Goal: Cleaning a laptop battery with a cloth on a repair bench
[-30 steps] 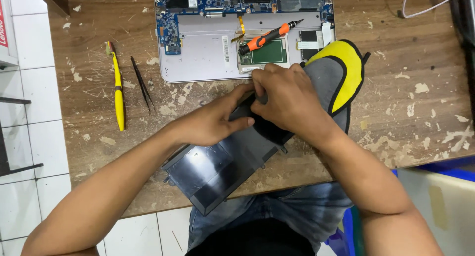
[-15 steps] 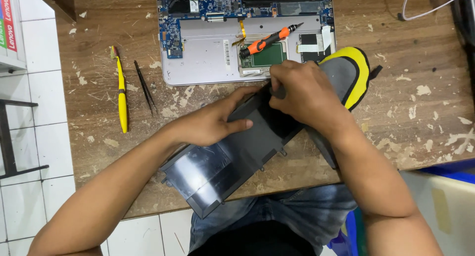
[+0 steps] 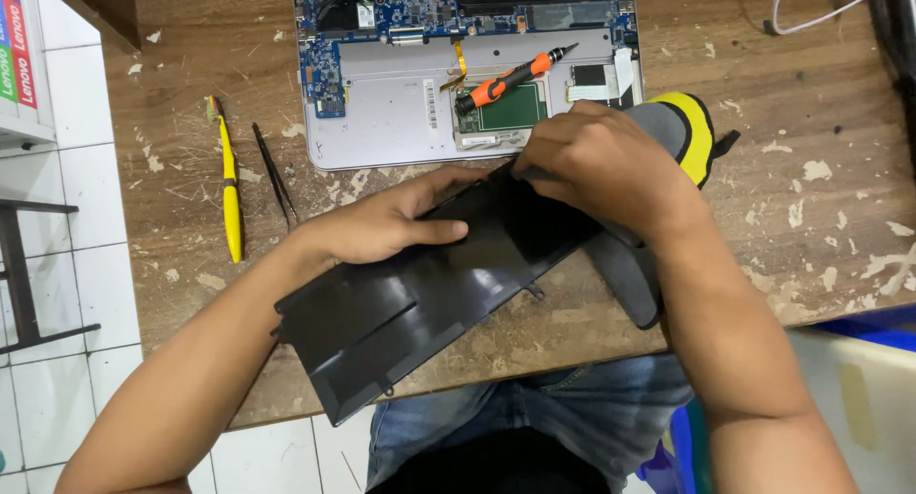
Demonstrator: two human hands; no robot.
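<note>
A flat black laptop battery pack [image 3: 401, 313] lies slanted across the front of the wooden table, its lower left corner past the edge. My left hand [image 3: 391, 222] presses flat on its middle. My right hand [image 3: 596, 160] grips its upper right end, fingers curled over the edge. Under that end lies a grey and yellow pad [image 3: 668, 131]. Behind both hands sits an opened silver laptop [image 3: 391, 103] with its blue circuit board bare. An orange and black screwdriver [image 3: 510, 79] rests on the laptop.
A yellow pen-shaped tool [image 3: 230, 184] and black tweezers [image 3: 275, 174] lie left of the laptop. A white cable [image 3: 811, 17] curls at the back right. The worn table [image 3: 811, 198] ends near my lap; white floor tiles [image 3: 57, 265] show at left.
The battery pack has swung and slid forward, now lying flatter and reading black instead of grey. My left hand has spread flat on it; my right hand has shifted toward its upper end.
</note>
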